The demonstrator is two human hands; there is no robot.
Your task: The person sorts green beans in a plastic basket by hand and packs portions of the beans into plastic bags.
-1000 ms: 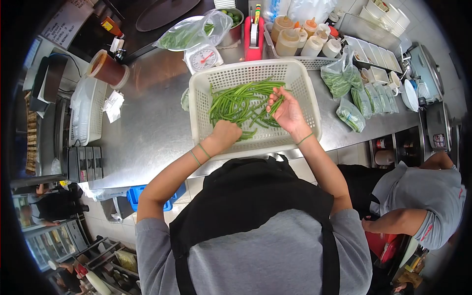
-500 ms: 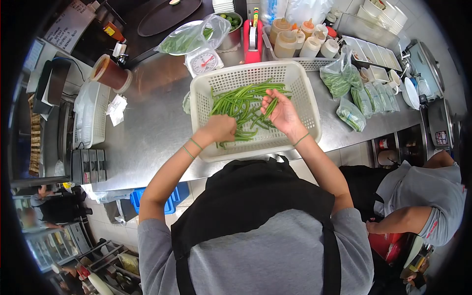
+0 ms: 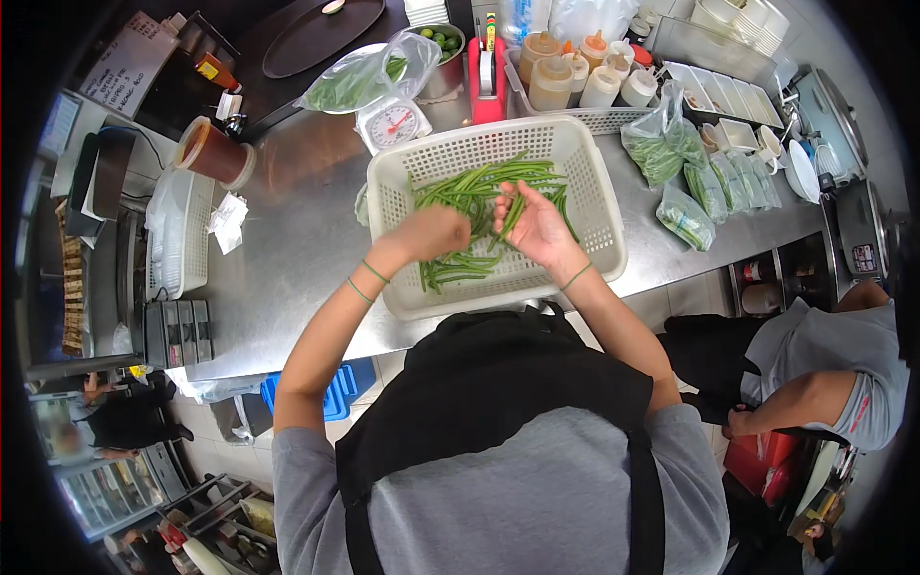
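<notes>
A white perforated plastic basket (image 3: pixel 606 201) holds a loose pile of long green beans (image 3: pixel 467 192). Over its right half, my right hand (image 3: pixel 539 230) is turned palm up, its fingers curled round a few green beans. My left hand (image 3: pixel 431 233), somewhat blurred, hovers over the left part of the pile with its fingers folded in. Whatever may be inside that left fist is hidden.
Behind the basket stand a dial scale (image 3: pixel 393 123) with bagged greens, a red tape dispenser (image 3: pixel 486 81) and a crate of sauce bottles (image 3: pixel 553 84). Bagged greens (image 3: pixel 685 218) lie to the right. A co-worker (image 3: pixel 815 369) stands at the right.
My left hand has risen slightly and moved right, towards my right hand. My right hand has shifted a little left and down, still with beans in it.
</notes>
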